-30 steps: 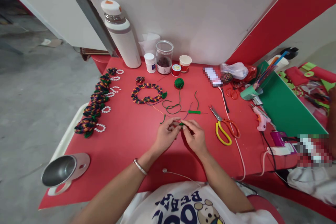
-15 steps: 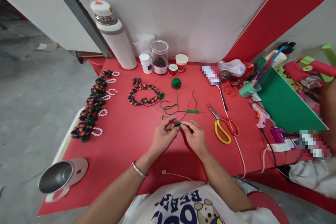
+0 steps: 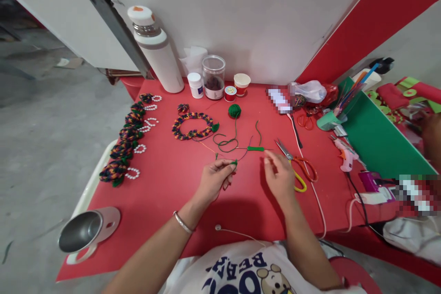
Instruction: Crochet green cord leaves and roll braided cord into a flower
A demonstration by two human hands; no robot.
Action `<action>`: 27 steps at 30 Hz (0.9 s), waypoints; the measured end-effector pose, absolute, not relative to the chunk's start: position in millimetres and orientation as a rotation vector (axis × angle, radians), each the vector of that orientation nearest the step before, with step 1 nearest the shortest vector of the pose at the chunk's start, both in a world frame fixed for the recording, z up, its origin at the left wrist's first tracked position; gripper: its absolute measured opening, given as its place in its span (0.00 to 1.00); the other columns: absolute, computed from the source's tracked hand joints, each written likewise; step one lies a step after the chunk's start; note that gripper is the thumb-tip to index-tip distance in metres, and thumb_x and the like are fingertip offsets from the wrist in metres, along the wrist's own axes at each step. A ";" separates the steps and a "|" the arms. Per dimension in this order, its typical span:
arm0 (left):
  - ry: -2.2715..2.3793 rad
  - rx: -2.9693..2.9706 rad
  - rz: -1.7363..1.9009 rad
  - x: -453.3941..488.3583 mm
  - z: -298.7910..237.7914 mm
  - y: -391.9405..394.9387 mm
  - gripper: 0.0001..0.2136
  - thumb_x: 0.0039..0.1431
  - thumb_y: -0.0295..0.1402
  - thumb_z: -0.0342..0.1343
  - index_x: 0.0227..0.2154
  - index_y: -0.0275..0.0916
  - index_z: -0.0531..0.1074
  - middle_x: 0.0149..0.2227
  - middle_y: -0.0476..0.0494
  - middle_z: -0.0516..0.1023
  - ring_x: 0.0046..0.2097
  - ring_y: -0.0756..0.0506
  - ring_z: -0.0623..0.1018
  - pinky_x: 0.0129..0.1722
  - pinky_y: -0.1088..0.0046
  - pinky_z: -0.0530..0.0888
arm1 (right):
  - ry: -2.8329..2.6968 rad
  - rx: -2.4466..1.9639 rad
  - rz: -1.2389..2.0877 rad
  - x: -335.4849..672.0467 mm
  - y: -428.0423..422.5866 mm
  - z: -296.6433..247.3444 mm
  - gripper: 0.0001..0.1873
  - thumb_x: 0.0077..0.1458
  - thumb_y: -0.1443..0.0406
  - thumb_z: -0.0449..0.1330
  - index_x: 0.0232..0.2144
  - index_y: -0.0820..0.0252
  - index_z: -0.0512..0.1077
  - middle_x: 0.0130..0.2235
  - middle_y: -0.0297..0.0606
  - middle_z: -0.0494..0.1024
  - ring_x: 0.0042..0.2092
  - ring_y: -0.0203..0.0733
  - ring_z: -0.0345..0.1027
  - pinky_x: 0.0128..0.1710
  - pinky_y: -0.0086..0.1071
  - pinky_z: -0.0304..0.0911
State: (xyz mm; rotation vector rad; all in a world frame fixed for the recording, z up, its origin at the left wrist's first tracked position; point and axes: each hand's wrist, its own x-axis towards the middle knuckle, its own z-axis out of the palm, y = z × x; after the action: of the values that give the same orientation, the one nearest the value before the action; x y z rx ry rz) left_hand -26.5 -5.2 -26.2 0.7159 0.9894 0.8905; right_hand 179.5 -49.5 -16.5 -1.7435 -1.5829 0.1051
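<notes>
The left hand is pinching a small green yarn piece over the middle of the red table. The right hand is hovering, fingers apart, near the crochet hook. Scissors are lying just right; a green yarn ball is sitting farther away.

From far I see the yarn piece in the left hand. Behind it, to the right, lies the hook, and behind the hook, the yarn ball. On the table's left, the mug is in front and the bottle behind; the scissors lie at right.
</notes>
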 end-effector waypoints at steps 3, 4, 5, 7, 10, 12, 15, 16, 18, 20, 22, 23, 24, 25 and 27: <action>0.944 0.662 0.916 -26.9 -25.0 -3.8 0.19 0.44 0.42 0.70 0.34 0.34 0.75 0.22 0.49 0.76 0.14 0.56 0.64 0.10 0.80 0.59 | -1.732 -2.057 -0.135 225.1 -60.6 -15.9 0.21 0.59 0.66 0.54 0.54 0.63 0.72 0.48 0.54 0.78 0.50 0.58 0.70 0.51 0.52 0.66; 0.930 0.658 0.912 -27.1 -24.4 -3.7 0.20 0.44 0.43 0.70 0.34 0.33 0.75 0.22 0.49 0.76 0.14 0.56 0.64 0.10 0.80 0.59 | -1.762 -2.129 -0.149 237.6 -64.9 -14.8 0.21 0.58 0.65 0.55 0.53 0.63 0.72 0.49 0.54 0.77 0.50 0.58 0.70 0.50 0.52 0.66; 0.919 0.661 0.903 -27.5 -23.6 -3.7 0.20 0.45 0.43 0.70 0.34 0.33 0.75 0.22 0.49 0.76 0.14 0.56 0.64 0.10 0.80 0.59 | -1.792 -2.163 -0.133 247.7 -69.2 -13.0 0.21 0.58 0.64 0.56 0.53 0.62 0.72 0.50 0.54 0.77 0.51 0.58 0.70 0.51 0.51 0.66; 0.900 0.677 0.888 -28.7 -21.3 -4.1 0.20 0.45 0.44 0.70 0.34 0.33 0.75 0.21 0.50 0.74 0.14 0.55 0.64 0.10 0.80 0.59 | -1.820 -2.207 -0.052 260.8 -76.6 -7.2 0.22 0.60 0.62 0.55 0.55 0.60 0.71 0.52 0.51 0.76 0.52 0.57 0.70 0.51 0.48 0.67; 0.869 0.690 0.876 -31.8 -16.4 -4.5 0.20 0.47 0.45 0.69 0.34 0.33 0.75 0.18 0.53 0.71 0.14 0.55 0.64 0.11 0.80 0.60 | -1.830 -2.384 0.051 267.7 -84.6 3.6 0.26 0.60 0.61 0.55 0.59 0.60 0.67 0.53 0.51 0.75 0.52 0.56 0.71 0.46 0.44 0.68; 0.847 0.687 0.867 -33.9 -13.3 -4.5 0.19 0.49 0.45 0.69 0.34 0.33 0.75 0.17 0.54 0.69 0.14 0.55 0.63 0.12 0.80 0.60 | -1.879 -2.484 0.086 269.3 -87.9 8.8 0.29 0.58 0.62 0.57 0.61 0.60 0.65 0.53 0.52 0.74 0.52 0.58 0.71 0.45 0.43 0.68; 0.838 0.683 0.868 -36.0 -11.0 -4.4 0.19 0.48 0.44 0.69 0.34 0.34 0.75 0.17 0.54 0.69 0.15 0.55 0.64 0.12 0.80 0.60 | -1.971 -2.494 0.085 272.2 -88.4 11.3 0.33 0.57 0.63 0.58 0.64 0.61 0.62 0.53 0.52 0.74 0.53 0.59 0.70 0.47 0.44 0.67; 0.842 0.680 0.873 -36.3 -11.1 -4.4 0.19 0.47 0.44 0.70 0.35 0.34 0.76 0.18 0.53 0.70 0.15 0.55 0.64 0.12 0.80 0.60 | -1.984 -2.494 0.083 273.4 -87.1 11.2 0.34 0.57 0.63 0.58 0.65 0.62 0.61 0.52 0.52 0.75 0.52 0.59 0.70 0.47 0.44 0.66; 0.855 0.676 0.890 -36.6 -12.1 -4.4 0.20 0.46 0.44 0.71 0.36 0.34 0.76 0.21 0.52 0.73 0.16 0.55 0.65 0.12 0.80 0.60 | -1.969 -2.514 0.135 275.9 -82.9 10.2 0.36 0.56 0.63 0.58 0.66 0.62 0.60 0.48 0.51 0.76 0.50 0.58 0.72 0.46 0.43 0.66; 0.863 0.685 0.895 -37.1 -13.5 -4.0 0.20 0.46 0.45 0.70 0.37 0.35 0.76 0.22 0.51 0.74 0.16 0.55 0.65 0.13 0.80 0.59 | -1.906 -2.543 0.229 277.7 -78.5 9.0 0.37 0.54 0.64 0.59 0.66 0.61 0.60 0.45 0.49 0.77 0.47 0.56 0.73 0.43 0.42 0.67; 0.874 0.720 0.899 -37.8 -14.5 -3.1 0.19 0.48 0.45 0.69 0.37 0.35 0.77 0.21 0.51 0.72 0.17 0.55 0.65 0.13 0.80 0.58 | -1.825 -2.541 0.271 278.2 -76.7 8.1 0.38 0.53 0.64 0.59 0.66 0.59 0.61 0.44 0.48 0.76 0.45 0.55 0.73 0.42 0.41 0.67; 0.886 0.751 0.919 -38.1 -14.5 -2.5 0.18 0.49 0.44 0.68 0.36 0.36 0.78 0.22 0.51 0.73 0.18 0.55 0.66 0.14 0.80 0.59 | -1.782 -2.515 0.264 277.7 -77.3 8.0 0.37 0.53 0.64 0.59 0.66 0.58 0.61 0.44 0.47 0.75 0.45 0.54 0.72 0.42 0.42 0.67; 0.907 0.792 0.957 -38.5 -14.4 -1.9 0.17 0.48 0.43 0.69 0.35 0.36 0.78 0.23 0.50 0.73 0.20 0.54 0.67 0.16 0.80 0.61 | -1.736 -2.466 0.258 276.4 -78.8 8.2 0.37 0.53 0.63 0.59 0.65 0.58 0.62 0.45 0.47 0.75 0.46 0.54 0.72 0.44 0.43 0.67; 0.938 0.842 1.003 -38.7 -14.2 -1.4 0.15 0.48 0.42 0.69 0.33 0.35 0.79 0.25 0.49 0.74 0.23 0.54 0.69 0.18 0.80 0.63 | -1.675 -2.397 0.269 274.1 -81.1 8.9 0.37 0.52 0.63 0.59 0.65 0.57 0.62 0.46 0.47 0.74 0.46 0.53 0.71 0.45 0.43 0.67; 1.004 0.911 1.078 -39.0 -14.2 -1.2 0.13 0.46 0.39 0.70 0.31 0.35 0.81 0.27 0.48 0.74 0.27 0.54 0.71 0.23 0.79 0.66 | -1.503 -2.205 0.416 265.6 -86.9 11.8 0.37 0.52 0.61 0.60 0.64 0.53 0.63 0.48 0.44 0.73 0.46 0.49 0.71 0.46 0.41 0.68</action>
State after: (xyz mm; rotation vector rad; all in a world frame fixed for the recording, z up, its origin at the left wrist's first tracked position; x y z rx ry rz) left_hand -39.0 -1.2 -14.2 0.9109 1.0043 1.0779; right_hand 265.6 -86.9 11.8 -2.2052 -1.5028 0.4157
